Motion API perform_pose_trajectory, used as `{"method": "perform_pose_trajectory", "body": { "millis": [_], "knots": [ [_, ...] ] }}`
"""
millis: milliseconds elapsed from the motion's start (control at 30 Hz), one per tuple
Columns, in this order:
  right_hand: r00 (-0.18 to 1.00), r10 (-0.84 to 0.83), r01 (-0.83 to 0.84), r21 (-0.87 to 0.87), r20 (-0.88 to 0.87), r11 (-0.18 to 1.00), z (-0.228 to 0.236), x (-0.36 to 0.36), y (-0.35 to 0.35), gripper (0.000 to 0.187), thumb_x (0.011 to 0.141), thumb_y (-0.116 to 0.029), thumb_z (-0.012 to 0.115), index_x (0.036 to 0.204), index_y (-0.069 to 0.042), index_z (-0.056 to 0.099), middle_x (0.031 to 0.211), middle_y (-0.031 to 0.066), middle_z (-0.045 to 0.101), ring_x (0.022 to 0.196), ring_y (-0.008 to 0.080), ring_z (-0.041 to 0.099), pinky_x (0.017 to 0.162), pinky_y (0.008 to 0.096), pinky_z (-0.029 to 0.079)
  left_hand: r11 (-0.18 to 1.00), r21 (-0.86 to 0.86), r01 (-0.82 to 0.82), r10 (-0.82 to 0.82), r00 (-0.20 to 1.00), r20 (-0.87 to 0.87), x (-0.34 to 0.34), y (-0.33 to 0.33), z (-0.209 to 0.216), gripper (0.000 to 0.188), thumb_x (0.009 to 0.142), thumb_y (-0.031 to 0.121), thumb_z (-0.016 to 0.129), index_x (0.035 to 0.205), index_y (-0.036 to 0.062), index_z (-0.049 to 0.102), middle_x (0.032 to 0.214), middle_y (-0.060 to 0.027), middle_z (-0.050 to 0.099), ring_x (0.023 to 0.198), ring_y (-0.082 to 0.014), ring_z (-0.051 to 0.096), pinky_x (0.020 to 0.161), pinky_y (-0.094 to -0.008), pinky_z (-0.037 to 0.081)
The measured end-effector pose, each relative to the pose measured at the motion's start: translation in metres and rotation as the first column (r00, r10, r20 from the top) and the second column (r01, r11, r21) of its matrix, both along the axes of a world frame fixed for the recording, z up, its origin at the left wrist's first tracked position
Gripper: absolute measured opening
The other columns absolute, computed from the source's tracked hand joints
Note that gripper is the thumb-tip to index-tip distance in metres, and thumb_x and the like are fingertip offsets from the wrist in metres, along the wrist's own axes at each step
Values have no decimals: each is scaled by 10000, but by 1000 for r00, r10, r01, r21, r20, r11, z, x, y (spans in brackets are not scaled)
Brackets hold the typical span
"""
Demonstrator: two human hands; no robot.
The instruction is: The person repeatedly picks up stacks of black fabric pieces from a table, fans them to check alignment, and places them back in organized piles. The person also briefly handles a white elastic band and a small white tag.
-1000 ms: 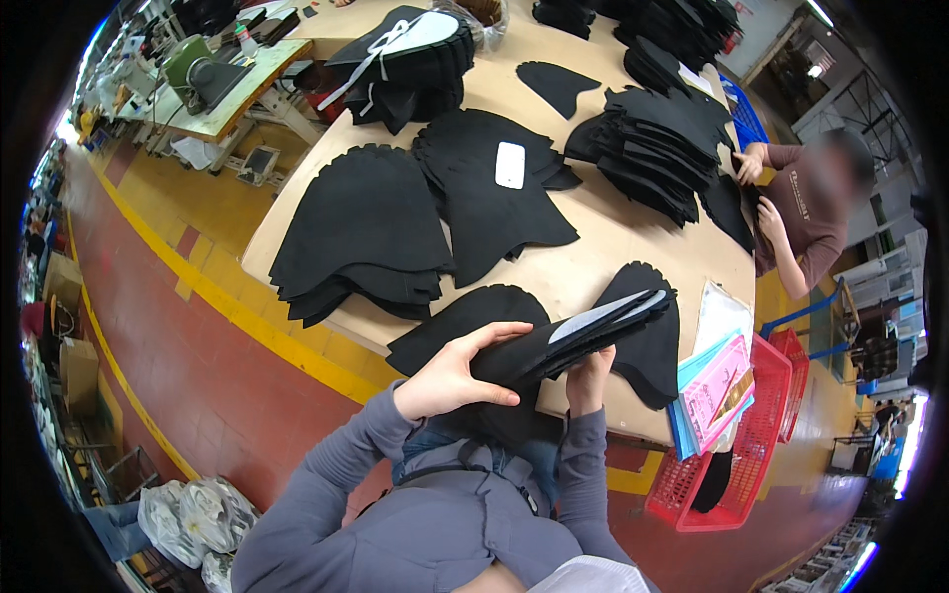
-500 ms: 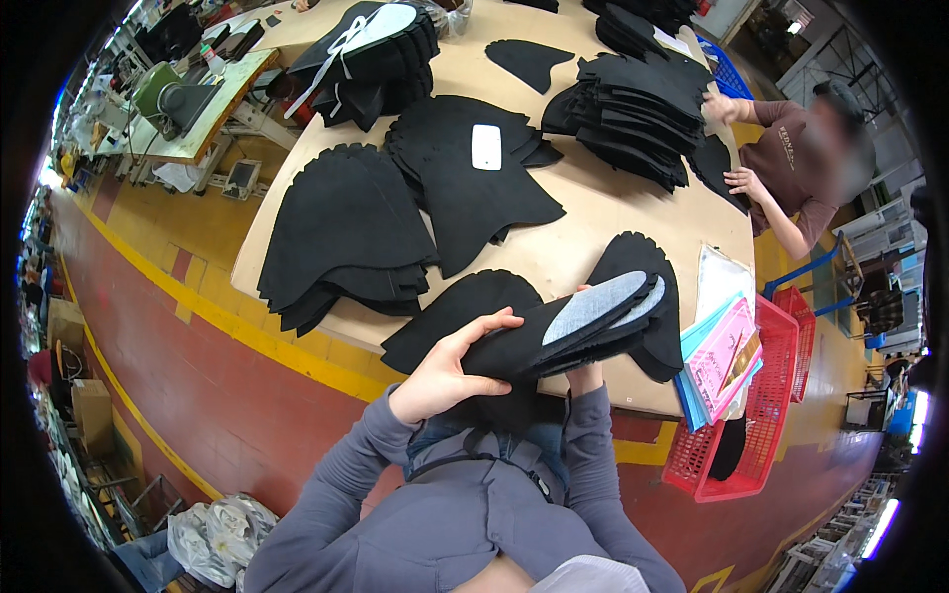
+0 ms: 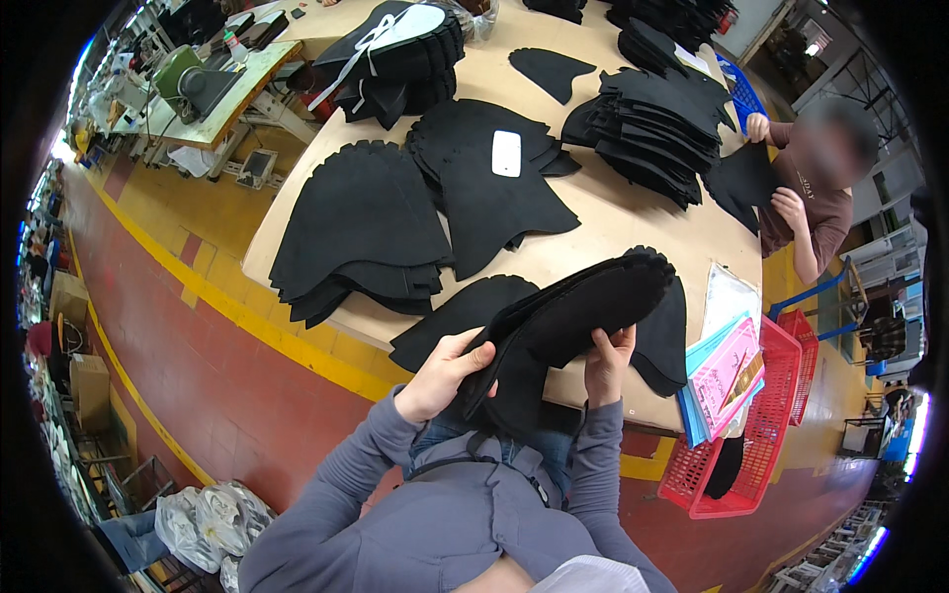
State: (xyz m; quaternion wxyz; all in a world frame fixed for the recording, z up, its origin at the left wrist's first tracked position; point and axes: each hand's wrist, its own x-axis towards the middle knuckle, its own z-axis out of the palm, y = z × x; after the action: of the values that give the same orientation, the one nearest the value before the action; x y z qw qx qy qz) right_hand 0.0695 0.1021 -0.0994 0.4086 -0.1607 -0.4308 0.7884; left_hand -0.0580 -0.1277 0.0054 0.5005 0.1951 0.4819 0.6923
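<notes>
Between my two hands is a bundle of black fabric pieces (image 3: 593,301), tilted up over the table's near edge, its notched curved end toward the right. My left hand (image 3: 443,379) grips its lower left part, thumb on top. At the right, my right hand (image 3: 608,361) pinches the bundle's near edge, thumb in front and the other fingers partly hidden. Beneath it, one black piece (image 3: 465,308) lies on the table to the left and another (image 3: 664,341) to the right, both partly covered.
Stacks of black pieces (image 3: 361,227) cover the table (image 3: 554,242), one with a white card (image 3: 506,153). Papers (image 3: 727,366) lie by a red basket (image 3: 766,465). Across the right corner a co-worker (image 3: 816,188) holds a black piece. A sewing machine (image 3: 198,84) stands far left.
The bundle has been turned over: its pale grey oval patches no longer show, and plain black faces me. My right hand has come into view at its near edge. The co-worker has lifted a piece.
</notes>
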Motion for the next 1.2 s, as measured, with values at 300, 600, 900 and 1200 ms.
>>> {"method": "perform_pose_trajectory", "body": {
  "millis": [300, 600, 900, 1200],
  "knots": [
    [986, -109, 120, 89, -124, 989, -26, 16, 11, 317, 870, -1, 657, 1182, -42, 622, 1162, 70, 661, 1071, 185, 619, 962, 336, 476, 989, 22, -145, 138, 968, 210, 0, -4, -11, 431, 993, 447, 505, 1133, 40, 519, 900, -90, 654, 737, -203, 686, 607, -262, 516],
    [981, -190, 185, 135, 30, 973, 109, -52, 75, 373, 927, -74, 611, 1282, 17, 542, 1181, 107, 642, 1038, 174, 622, 944, 301, 474, 828, -368, -424, 482, 872, 80, -30, -98, -27, 288, 892, 207, 648, 1087, 20, 550, 801, -71, 639, 418, -137, 555, 356, -229, 403],
    [949, 24, -145, 368, 314, 918, 76, -137, 33, 593, 918, -96, 605, 1462, -71, 371, 1344, 153, 500, 1153, 195, 540, 1005, 326, 424, 930, -185, -319, 353, 914, 199, -18, -130, 21, 205, 871, 76, 629, 1035, -15, 547, 755, -111, 624, 351, -185, 521, 312, -268, 375],
    [525, 636, -683, -166, 566, 711, 25, 45, -41, 628, 911, -51, 624, 1460, 2, 324, 1244, 132, 621, 1036, 167, 639, 897, 271, 493, 879, -474, -53, -77, 965, -250, -26, -66, -45, 546, 950, 384, 591, 1337, 15, 478, 1078, -140, 655, 934, -222, 665, 733, -312, 543]
  ]
}}
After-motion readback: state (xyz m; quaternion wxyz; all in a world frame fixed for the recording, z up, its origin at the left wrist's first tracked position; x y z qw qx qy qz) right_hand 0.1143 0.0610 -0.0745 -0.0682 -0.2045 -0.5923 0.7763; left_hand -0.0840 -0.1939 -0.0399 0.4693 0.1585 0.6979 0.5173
